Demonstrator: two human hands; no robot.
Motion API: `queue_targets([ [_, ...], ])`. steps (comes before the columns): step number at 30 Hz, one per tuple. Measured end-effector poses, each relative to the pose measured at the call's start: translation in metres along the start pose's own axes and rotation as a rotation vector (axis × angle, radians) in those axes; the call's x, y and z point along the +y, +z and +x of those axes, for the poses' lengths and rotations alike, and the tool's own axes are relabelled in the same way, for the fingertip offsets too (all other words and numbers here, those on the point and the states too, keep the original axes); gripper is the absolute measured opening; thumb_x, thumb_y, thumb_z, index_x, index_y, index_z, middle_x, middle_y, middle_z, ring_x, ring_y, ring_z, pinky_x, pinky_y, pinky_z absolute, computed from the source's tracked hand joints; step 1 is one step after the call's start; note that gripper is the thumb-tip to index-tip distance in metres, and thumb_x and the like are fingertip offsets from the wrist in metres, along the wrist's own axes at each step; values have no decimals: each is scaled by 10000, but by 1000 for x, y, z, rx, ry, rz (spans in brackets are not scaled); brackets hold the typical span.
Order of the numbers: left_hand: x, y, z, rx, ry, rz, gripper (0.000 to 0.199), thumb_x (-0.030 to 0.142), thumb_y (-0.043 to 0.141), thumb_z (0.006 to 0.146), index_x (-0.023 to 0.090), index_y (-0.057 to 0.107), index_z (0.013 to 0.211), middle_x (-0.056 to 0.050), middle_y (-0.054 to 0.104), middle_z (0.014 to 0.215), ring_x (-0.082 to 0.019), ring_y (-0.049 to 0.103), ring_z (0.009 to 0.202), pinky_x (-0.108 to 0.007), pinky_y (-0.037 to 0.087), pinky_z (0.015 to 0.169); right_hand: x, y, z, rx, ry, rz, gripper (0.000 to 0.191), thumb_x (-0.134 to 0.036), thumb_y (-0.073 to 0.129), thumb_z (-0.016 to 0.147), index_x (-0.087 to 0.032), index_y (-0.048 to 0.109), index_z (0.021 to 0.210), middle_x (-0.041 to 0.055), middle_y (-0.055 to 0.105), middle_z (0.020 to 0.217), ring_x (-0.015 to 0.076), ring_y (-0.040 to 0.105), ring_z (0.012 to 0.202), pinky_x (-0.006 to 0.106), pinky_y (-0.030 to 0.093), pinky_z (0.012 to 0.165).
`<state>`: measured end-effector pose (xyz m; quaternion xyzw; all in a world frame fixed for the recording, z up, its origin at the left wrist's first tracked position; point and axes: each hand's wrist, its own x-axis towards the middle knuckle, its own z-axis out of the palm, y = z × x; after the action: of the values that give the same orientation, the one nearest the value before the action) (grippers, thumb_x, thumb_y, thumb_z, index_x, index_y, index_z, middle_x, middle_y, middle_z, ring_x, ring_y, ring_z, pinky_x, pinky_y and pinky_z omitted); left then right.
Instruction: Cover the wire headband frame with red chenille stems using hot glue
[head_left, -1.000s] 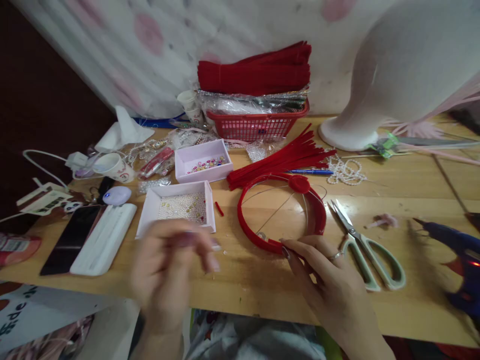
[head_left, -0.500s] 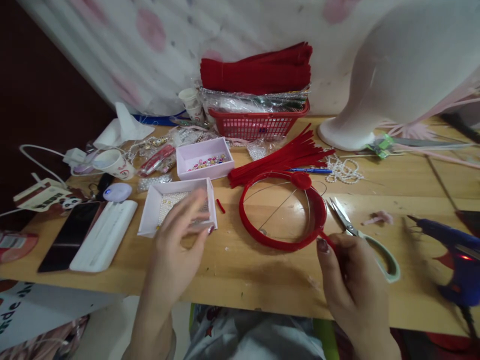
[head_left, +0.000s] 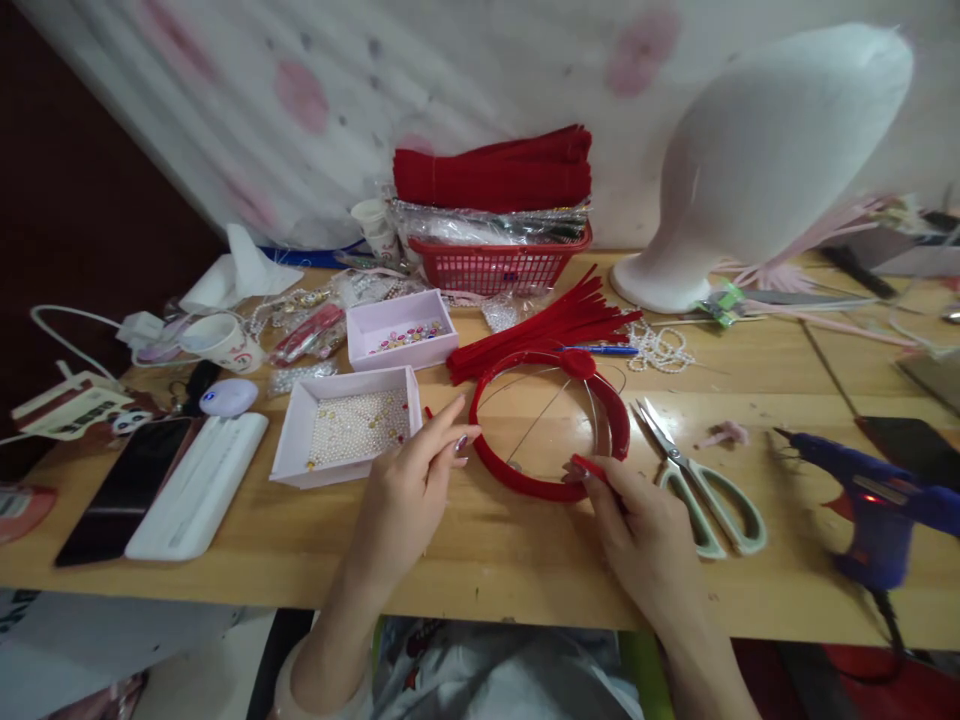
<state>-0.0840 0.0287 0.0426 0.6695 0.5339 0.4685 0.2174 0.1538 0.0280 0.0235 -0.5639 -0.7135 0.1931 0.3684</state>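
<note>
A red velvet-covered ring [head_left: 517, 484] with thin wires across it and a red disc [head_left: 577, 363] on its far rim lies on the table in front of me. At its left edge is my left hand [head_left: 412, 480], fingers stretched out and holding nothing. My right hand [head_left: 637, 510] is closed at the ring's near right edge, with a small red strip [head_left: 589, 464] pinched between thumb and fingers. The far end of the strip is hidden in the hand. Left of my left hand stands a white box of pearl beads [head_left: 360, 425].
Scissors [head_left: 694, 475] lie right of my right hand, a blue glue gun [head_left: 874, 500] farther right. Behind are red strips [head_left: 540, 325], a gem box [head_left: 401, 350], a red basket [head_left: 499, 270] and a white head form [head_left: 750, 170]. A phone [head_left: 124, 490] and white power bank [head_left: 199, 485] lie left.
My left hand has moved right, from over the bead box to the ring's left edge. My right hand has shifted left and in along the ring's near rim. The view has tilted up slightly.
</note>
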Motion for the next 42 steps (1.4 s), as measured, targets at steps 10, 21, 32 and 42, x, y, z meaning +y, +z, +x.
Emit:
queue_targets([
  [10, 39, -20, 7, 178, 52, -14, 196, 153, 755, 860, 299, 757, 989, 67, 774, 798, -89, 689, 653, -173, 529, 583, -13, -45, 39, 111, 27, 120, 291, -330, 561, 952, -188, 689, 731, -16, 624, 556, 118, 530, 500, 240, 368, 491],
  [21, 74, -2, 35, -403, -61, -25, 192, 219, 635, 901, 268, 775, 779, 49, 759, 697, -141, 647, 560, -242, 470, 536, -34, -57, 62, 246, 88, 143, 238, -399, 643, 911, -196, 737, 832, -19, 614, 609, 131, 505, 563, 254, 362, 546],
  [32, 63, 10, 34, -185, -178, -170, 195, 371, 632, 904, 235, 756, 838, 53, 650, 579, -80, 422, 362, -198, 353, 345, -28, -44, 12, 238, 284, 557, 509, -655, 558, 926, -201, 786, 889, 41, 669, 609, 118, 443, 441, 259, 373, 430],
  [42, 65, 13, 36, -198, -160, -141, 208, 365, 626, 908, 227, 751, 815, 18, 730, 679, -79, 463, 376, -195, 382, 356, -45, -41, 26, 172, 156, 451, 441, -485, 591, 957, -201, 655, 625, 20, 662, 609, 148, 584, 592, 260, 421, 541],
])
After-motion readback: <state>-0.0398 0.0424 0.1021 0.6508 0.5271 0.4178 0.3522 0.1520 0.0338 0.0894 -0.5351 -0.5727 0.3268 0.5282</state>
